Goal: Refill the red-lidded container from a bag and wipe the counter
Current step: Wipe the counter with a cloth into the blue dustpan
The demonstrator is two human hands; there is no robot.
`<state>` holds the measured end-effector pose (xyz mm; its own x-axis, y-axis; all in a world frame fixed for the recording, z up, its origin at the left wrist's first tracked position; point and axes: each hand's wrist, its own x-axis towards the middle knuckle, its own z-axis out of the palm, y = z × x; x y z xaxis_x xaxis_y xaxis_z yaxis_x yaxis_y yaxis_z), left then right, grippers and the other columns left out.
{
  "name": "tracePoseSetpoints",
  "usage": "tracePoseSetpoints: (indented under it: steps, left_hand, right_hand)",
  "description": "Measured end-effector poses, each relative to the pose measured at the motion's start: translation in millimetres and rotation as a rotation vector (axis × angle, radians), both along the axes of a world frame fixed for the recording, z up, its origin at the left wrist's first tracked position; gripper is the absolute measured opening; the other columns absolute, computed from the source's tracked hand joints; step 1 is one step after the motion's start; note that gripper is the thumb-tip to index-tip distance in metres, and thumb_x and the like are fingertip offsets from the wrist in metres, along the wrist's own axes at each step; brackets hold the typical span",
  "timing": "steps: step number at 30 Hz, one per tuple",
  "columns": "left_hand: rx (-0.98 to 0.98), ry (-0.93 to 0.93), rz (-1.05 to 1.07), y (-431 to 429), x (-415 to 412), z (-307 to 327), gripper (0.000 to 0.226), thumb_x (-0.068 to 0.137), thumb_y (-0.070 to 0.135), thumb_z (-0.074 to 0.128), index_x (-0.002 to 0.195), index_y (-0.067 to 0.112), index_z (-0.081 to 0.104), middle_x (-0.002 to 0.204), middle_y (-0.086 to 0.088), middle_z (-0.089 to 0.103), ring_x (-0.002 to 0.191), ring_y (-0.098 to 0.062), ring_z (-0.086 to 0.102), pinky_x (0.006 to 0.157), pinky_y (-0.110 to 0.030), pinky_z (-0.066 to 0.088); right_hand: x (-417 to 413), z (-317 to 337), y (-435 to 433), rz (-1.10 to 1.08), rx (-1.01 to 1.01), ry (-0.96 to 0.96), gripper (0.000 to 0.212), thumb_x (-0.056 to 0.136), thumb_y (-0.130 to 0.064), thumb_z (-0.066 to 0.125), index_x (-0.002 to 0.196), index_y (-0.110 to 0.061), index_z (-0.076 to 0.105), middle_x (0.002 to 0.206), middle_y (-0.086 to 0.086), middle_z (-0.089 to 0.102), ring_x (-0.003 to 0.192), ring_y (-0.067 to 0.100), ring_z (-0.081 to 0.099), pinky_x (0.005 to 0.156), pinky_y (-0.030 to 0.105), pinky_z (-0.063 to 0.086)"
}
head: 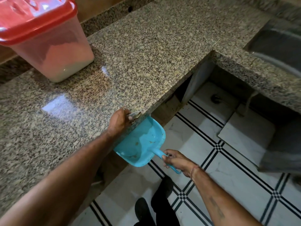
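Observation:
The red-lidded container (48,39) stands shut on the granite counter (146,54) at the back left, partly filled with white powder. My left hand (119,122) rests at the counter's front edge, fingers closed on a small greyish cloth (135,114). Just below that edge my right hand (175,160) grips the handle of a turquoise dustpan (141,141), whose pan is pressed up under the counter lip beneath my left hand. A few brown crumbs lie in the pan.
A steel sink (280,46) is set in the counter at the right. Below is a white tiled floor (236,168) with black stripes, an open space under the counter, and my dark shoes (146,209) at the bottom.

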<state>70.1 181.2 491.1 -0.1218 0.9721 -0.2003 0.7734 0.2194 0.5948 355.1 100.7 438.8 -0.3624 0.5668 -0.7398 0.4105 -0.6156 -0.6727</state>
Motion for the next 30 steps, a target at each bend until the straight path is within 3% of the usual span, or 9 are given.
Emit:
tracePoseSetpoints:
  steps: [3,6,9,12,16,19,22,25,30]
  left_hand:
    - [0.048,0.012,0.062,-26,-4,3,0.023,0.104,0.024,0.053,0.084,0.015,0.054,0.083,0.002,0.058,0.067,-0.003,0.048,0.054,-0.016,0.031]
    - [0.141,0.095,0.033,-50,7,9,0.013,0.101,0.013,0.055,0.097,0.01,0.067,0.101,-0.002,0.062,0.081,-0.008,0.053,0.07,-0.018,0.043]
    - [0.14,0.204,-0.108,-63,14,9,0.025,0.098,0.015,0.059,0.121,0.012,0.067,0.119,-0.006,0.059,0.102,-0.017,0.048,0.089,-0.031,0.048]
    - [0.092,0.295,-0.247,-69,14,8,0.04,0.096,0.027,0.064,0.135,0.019,0.063,0.133,-0.002,0.057,0.111,-0.017,0.048,0.096,-0.031,0.047]
    - [0.179,-0.002,-0.032,-66,9,26,0.022,0.102,0.023,0.05,0.105,0.01,0.068,0.106,-0.005,0.06,0.091,-0.015,0.054,0.076,-0.023,0.047]
    - [0.216,0.015,0.168,-44,-12,26,0.02,0.098,0.026,0.049,0.089,0.016,0.064,0.106,-0.01,0.061,0.091,-0.022,0.057,0.078,-0.031,0.053]
    - [0.056,0.215,0.267,-45,-19,21,0.012,0.1,0.014,0.054,0.107,0.012,0.064,0.117,-0.014,0.06,0.092,-0.021,0.054,0.082,-0.038,0.053]
    - [0.06,0.333,0.221,-53,1,10,0.015,0.099,0.015,0.058,0.113,0.012,0.062,0.108,-0.008,0.063,0.08,-0.017,0.054,0.067,-0.03,0.046]
    - [0.093,0.103,0.301,-17,22,13,0.016,0.103,0.033,0.054,0.101,0.022,0.065,0.094,0.008,0.065,0.081,-0.011,0.06,0.063,-0.018,0.037]
  right_hand:
    - [-3,2,-14,-0.014,0.004,-0.018,0.028,0.103,-0.025,0.058,0.115,0.0,0.062,0.08,0.002,0.068,0.08,0.016,0.061,0.077,0.021,0.052]
    - [-8,6,-27,-0.041,-0.005,-0.016,0.023,0.103,-0.026,0.058,0.112,-0.006,0.064,0.085,0.003,0.068,0.077,0.013,0.061,0.071,0.018,0.05]
    - [-15,12,-35,-0.068,-0.008,-0.02,0.018,0.104,-0.024,0.057,0.111,-0.009,0.064,0.086,0.005,0.067,0.074,0.011,0.059,0.061,0.012,0.049]
    - [-20,17,-39,-0.091,0.011,-0.012,0.013,0.104,-0.021,0.056,0.106,-0.011,0.064,0.085,0.007,0.066,0.07,0.008,0.059,0.058,0.01,0.048]
    - [-22,23,-37,-0.084,0.021,-0.02,0.011,0.104,-0.023,0.057,0.103,-0.014,0.063,0.083,0.004,0.066,0.072,0.01,0.06,0.06,0.01,0.048]
    - [-19,24,-34,-0.08,0.025,-0.019,0.011,0.104,-0.024,0.057,0.103,-0.015,0.063,0.082,0.001,0.065,0.076,0.01,0.06,0.063,0.011,0.048]
    - [-16,18,-32,-0.09,0.023,-0.011,0.012,0.104,-0.022,0.056,0.105,-0.012,0.063,0.081,0.002,0.064,0.076,0.011,0.059,0.066,0.013,0.05]
    - [-16,10,-29,-0.103,0.008,0.013,0.021,0.104,-0.02,0.057,0.113,-0.002,0.062,0.079,0.002,0.065,0.071,0.01,0.058,0.064,0.012,0.051]
    - [-20,5,-22,-0.093,-0.026,0.036,0.015,0.104,-0.023,0.057,0.105,-0.009,0.062,0.084,0.005,0.066,0.077,0.013,0.059,0.069,0.016,0.052]
